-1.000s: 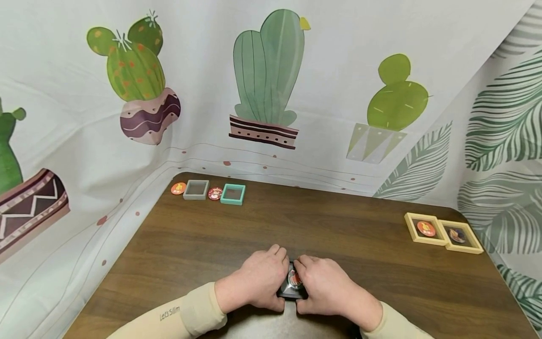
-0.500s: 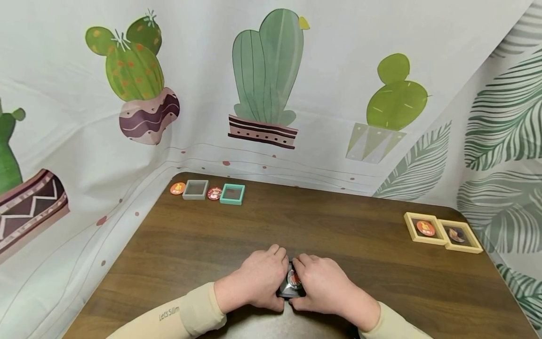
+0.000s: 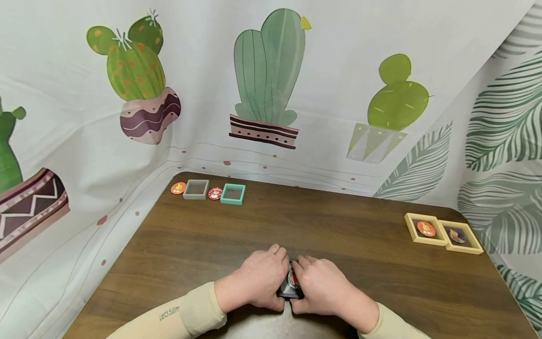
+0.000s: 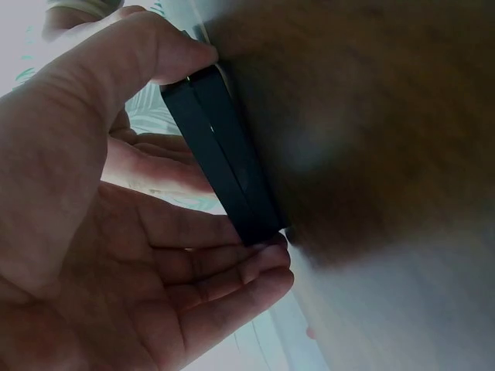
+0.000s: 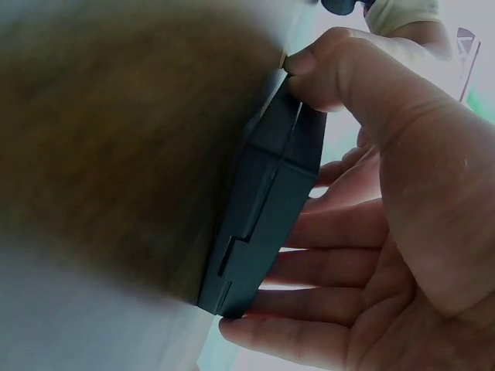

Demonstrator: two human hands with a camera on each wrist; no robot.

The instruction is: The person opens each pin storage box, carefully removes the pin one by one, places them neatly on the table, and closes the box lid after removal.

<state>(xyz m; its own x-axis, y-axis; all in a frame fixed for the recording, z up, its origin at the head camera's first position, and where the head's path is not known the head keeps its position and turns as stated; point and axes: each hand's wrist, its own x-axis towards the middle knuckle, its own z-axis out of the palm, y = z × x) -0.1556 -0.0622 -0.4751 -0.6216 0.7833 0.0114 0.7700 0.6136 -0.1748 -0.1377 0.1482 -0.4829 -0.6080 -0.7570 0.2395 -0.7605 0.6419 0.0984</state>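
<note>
A black square display frame [image 3: 288, 292] lies at the near middle of the table, a round red-and-white badge [image 3: 293, 279] showing in its clear window. My left hand [image 3: 263, 278] grips the frame's left side, thumb at the near edge and fingers at the far edge. From the right, my right hand [image 3: 319, 285] holds it the same way and covers part of the window. In the left wrist view, a thin seam runs along the side of the black frame [image 4: 220, 154]. The right wrist view shows a notch in the side of the frame [image 5: 263, 209].
At the back left stand an orange badge [image 3: 178, 188], a grey frame [image 3: 196, 197], a red badge [image 3: 214, 193] and a teal frame [image 3: 232, 202]. Two yellow frames [image 3: 427, 242] with badges inside sit at the right. A cactus-print cloth [image 3: 322, 94] hangs behind the table [image 3: 296, 216].
My right hand's thumb has shifted slightly left along the black frame's near edge, closer to the left thumb. The left hand and the frame stay in place.
</note>
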